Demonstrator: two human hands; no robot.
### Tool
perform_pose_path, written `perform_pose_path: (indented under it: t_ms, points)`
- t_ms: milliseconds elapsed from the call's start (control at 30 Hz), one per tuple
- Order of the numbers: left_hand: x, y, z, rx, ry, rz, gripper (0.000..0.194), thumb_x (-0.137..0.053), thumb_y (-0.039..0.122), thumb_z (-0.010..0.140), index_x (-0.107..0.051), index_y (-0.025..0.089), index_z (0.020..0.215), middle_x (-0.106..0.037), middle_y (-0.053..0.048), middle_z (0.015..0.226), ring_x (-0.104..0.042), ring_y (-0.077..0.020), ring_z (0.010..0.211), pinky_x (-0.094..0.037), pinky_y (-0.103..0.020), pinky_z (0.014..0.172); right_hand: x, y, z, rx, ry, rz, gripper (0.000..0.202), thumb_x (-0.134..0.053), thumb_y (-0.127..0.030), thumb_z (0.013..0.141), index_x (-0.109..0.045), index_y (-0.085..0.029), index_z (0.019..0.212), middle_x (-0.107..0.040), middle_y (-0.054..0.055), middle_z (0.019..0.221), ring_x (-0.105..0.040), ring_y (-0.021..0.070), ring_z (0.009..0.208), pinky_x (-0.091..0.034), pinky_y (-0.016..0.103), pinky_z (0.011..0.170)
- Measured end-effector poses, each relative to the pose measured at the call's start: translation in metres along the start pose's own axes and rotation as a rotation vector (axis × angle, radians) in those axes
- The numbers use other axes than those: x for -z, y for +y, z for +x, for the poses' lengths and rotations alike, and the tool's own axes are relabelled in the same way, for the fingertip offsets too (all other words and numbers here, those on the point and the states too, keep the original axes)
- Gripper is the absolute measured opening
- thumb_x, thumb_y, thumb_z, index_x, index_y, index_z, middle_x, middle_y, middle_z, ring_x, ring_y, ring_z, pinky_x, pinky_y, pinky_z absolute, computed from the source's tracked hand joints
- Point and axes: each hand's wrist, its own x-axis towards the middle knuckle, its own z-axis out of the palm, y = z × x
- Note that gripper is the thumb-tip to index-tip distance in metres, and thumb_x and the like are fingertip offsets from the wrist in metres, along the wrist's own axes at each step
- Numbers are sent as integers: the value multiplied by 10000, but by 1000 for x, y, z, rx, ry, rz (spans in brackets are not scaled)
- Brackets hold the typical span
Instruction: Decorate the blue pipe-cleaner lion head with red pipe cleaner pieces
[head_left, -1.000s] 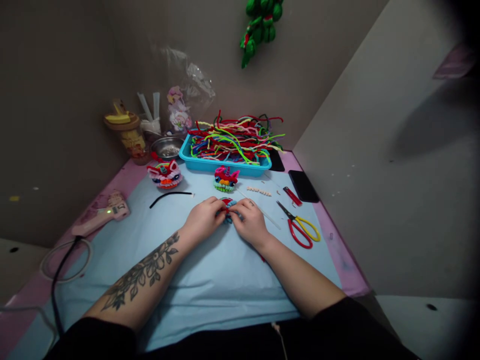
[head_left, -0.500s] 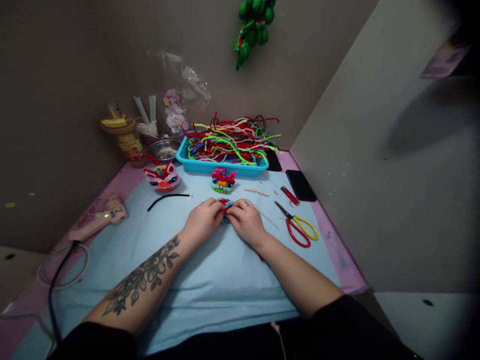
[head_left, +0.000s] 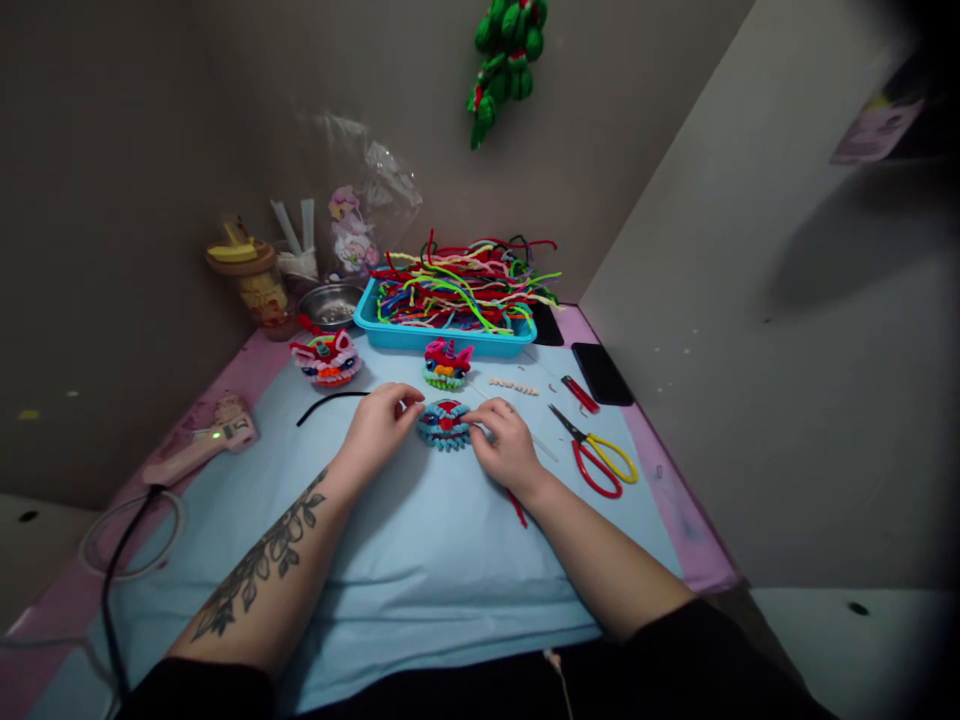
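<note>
A small blue and red pipe-cleaner lion head [head_left: 445,438] sits on the light blue cloth between my hands, its face turned toward me. My right hand [head_left: 508,445] pinches its right edge with thumb and forefinger. At its upper left edge is my left hand [head_left: 382,425], fingers bent and slightly apart; whether the fingertips touch it I cannot tell. Just behind stands a finished-looking red, pink and green lion head [head_left: 446,365]. A larger pink and red one [head_left: 328,360] is farther left. Part of a red pipe cleaner [head_left: 517,508] shows beside my right wrist.
A blue tray [head_left: 450,340] heaped with pipe cleaners stands at the back. Scissors [head_left: 600,468], a red cutter [head_left: 580,394] and a phone [head_left: 602,373] lie right. On the left are a glue gun [head_left: 202,440], a black strip [head_left: 326,400], a metal bowl [head_left: 330,305] and a lidded cup [head_left: 259,290].
My hands have moved apart, the left one to the left, uncovering the blue and red lion head. My right hand stays at its right edge.
</note>
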Motion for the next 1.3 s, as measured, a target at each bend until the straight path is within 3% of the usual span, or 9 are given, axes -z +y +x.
perform_pose_path:
  t_ms: [367, 467, 567, 700, 767, 833, 1133, 1200, 1300]
  points:
    - [-1, -6, -2, 15, -127, 190, 334, -423, 92, 785, -658, 194, 1000, -628, -78, 1037, -594, -221, 939, -455, -326, 823, -14, -9, 4, 65, -76, -58, 131, -551, -195, 850, -680, -216, 839, -615, 51, 808, -551, 187, 823, -463, 320, 764]
    - [2, -6, -1, 11, -97, 189, 343, -399, 87, 789, -661, 194, 983, -629, -80, 1031, -593, -218, 935, -454, -324, 821, 0, -11, 10, 31, -1, 11, 130, -550, -204, 843, -677, -212, 811, -612, 46, 798, -557, 176, 804, -462, 314, 756]
    - [7, -6, 0, 26, -23, 193, 302, -399, 116, 801, -660, 191, 933, -633, -77, 991, -588, -221, 916, -453, -326, 801, 30, -3, 17, -168, 82, 74, 138, -535, -222, 837, -653, -196, 772, -611, 35, 783, -557, 157, 737, -453, 285, 682]
    - [12, -8, 3, 33, 72, 187, 250, -408, 101, 768, -638, 182, 824, -623, -62, 883, -580, -207, 842, -448, -313, 758, 65, 18, 18, -375, -396, 64, 135, -546, -232, 793, -644, -179, 717, -599, -4, 657, -538, 136, 627, -411, 247, 599]
    - [12, -10, 4, 23, 89, 169, 230, -414, 87, 744, -620, 180, 787, -612, -53, 846, -573, -196, 813, -444, -303, 746, 71, 28, 15, -367, -634, 56, 98, -568, -197, 761, -661, -180, 788, -619, 1, 730, -551, 137, 675, -417, 242, 637]
    - [10, -10, 4, 8, 104, 147, 223, -412, 82, 741, -609, 177, 787, -607, -49, 838, -571, -188, 805, -442, -296, 743, 70, 34, 11, -302, -759, 13, 138, -595, -149, 725, -664, -186, 839, -615, 14, 825, -553, 140, 744, -416, 240, 689]
    - [9, 8, 0, 45, 314, 6, 197, -438, 202, 840, -627, 163, 883, -642, -64, 893, -580, -170, 798, -459, -264, 687, 61, 31, 6, -107, -730, -96, 157, -543, -57, 758, -592, -184, 680, -553, 8, 784, -521, 126, 678, -397, 232, 632]
    - [4, 20, -7, 63, 226, -127, 223, -463, 263, 851, -632, 157, 948, -657, -64, 901, -583, -155, 728, -457, -252, 629, 60, 23, 10, -19, -626, -51, 160, -514, -58, 790, -590, -189, 737, -566, 15, 800, -534, 141, 733, -420, 248, 678]
    - [-9, 42, -21, 61, -191, -344, 280, -506, 332, 839, -649, 161, 1009, -690, -53, 883, -589, -135, 638, -462, -239, 595, 55, 7, 12, 138, -459, 15, 166, -478, -68, 828, -590, -190, 825, -600, 29, 811, -544, 157, 793, -441, 271, 722]
